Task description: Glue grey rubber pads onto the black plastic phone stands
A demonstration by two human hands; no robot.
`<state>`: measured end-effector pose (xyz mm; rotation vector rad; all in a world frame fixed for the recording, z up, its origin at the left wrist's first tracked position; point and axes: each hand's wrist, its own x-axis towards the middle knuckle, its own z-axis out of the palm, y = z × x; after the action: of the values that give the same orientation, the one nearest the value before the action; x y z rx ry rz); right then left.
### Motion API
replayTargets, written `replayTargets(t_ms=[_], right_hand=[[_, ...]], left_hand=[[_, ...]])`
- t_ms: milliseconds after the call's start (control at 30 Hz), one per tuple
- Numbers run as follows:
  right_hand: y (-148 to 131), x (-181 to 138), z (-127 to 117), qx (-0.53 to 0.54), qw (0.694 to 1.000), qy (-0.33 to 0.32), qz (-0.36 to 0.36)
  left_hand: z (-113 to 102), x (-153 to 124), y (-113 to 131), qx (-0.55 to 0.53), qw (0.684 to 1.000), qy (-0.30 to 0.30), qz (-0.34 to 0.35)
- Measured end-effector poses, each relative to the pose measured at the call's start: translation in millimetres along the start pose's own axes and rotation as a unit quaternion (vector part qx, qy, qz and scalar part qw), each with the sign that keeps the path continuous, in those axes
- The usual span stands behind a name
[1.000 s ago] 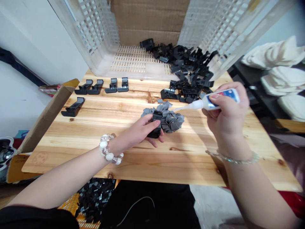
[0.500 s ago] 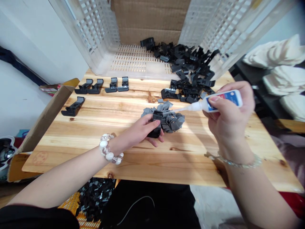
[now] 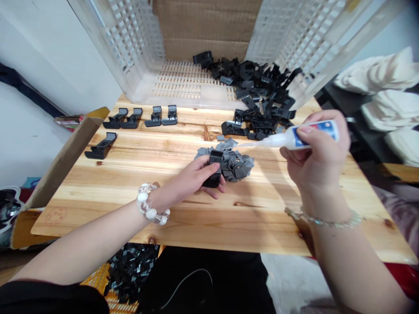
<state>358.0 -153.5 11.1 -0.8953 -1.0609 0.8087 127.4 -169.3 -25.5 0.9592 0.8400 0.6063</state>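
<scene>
Between the thumb and fingers of my left hand [image 3: 201, 175] is a black plastic clip [image 3: 215, 168], held over the near edge of a heap of small grey pads [image 3: 237, 166]. My right hand [image 3: 322, 150] grips a white glue bottle [image 3: 316, 134] with a blue and red label, tilted so that its long thin nozzle points left. The nozzle tip is above the grey heap, apart from the clip. Several finished-looking black clips [image 3: 169, 115] with grey faces stand in a row at the left back of the wooden table [image 3: 131, 187].
A white plastic basket [image 3: 140, 93] lies open towards me at the back, with a pile of black clips [image 3: 262, 87] spilling onto the table. Below the near edge, an orange crate [image 3: 98, 279] holds small black parts. White cloth stacks [image 3: 389, 100] are at the right.
My right hand has drawn the glue bottle to the right and slightly up, so its tip is off the clip. My left hand has hardly moved.
</scene>
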Motion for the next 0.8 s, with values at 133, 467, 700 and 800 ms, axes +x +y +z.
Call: replayTargets(t_ms=[133, 467, 700, 800], right_hand=[[-0.6, 1.4, -0.9, 0.064, 0.995, -0.003, 0.075], [6.7, -8.7, 10.7, 0.065, 0.949, -0.161, 0.264], [13.0, -26.2, 23.2, 0.035, 0.924, -0.244, 0.293], [13.0, -29.2, 25.1, 0.020, 0.924, -0.252, 0.287]], left_hand=[[-0.6, 0.2, -0.3, -0.006, 1.000, 0.001, 0.014], [2.4, -1.5, 2.1, -0.019, 1.000, -0.006, 0.013], [0.6, 0.7, -1.6, -0.030, 0.999, -0.015, 0.017], [-0.4, 1.4, -3.2, -0.027, 0.999, -0.016, 0.016]])
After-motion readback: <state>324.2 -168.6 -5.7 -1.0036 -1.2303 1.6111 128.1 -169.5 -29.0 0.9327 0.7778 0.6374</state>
